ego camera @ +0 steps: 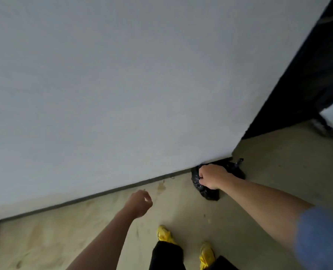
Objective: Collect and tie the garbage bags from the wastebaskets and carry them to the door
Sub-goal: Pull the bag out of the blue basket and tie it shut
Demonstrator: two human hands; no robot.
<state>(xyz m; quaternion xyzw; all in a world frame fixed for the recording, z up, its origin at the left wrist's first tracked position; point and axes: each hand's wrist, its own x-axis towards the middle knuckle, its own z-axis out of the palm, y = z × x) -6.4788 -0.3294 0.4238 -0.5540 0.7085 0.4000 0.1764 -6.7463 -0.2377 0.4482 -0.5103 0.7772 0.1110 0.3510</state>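
Right hand (212,176) fingers grip garbage bag (206,190); left hand (139,203) loosely curled.

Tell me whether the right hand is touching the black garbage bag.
Touching. The head view shows the right hand closed on the black garbage bag, its fingers gripping the crumpled plastic with no gap.

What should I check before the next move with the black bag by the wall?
1. Right hand closed on the black plastic garbage bag: ok.
2. Bag tied: a knotted tail sticks up at its far side: ok.
3. Left hand free: ok, loosely curled, holding nothing visible.
4. Bag resting on the beige floor or lifted: cannot tell.
5. Path past the grey wall corner toward the dark opening: ok, floor there looks clear.
6. More bags left to collect: cannot tell.
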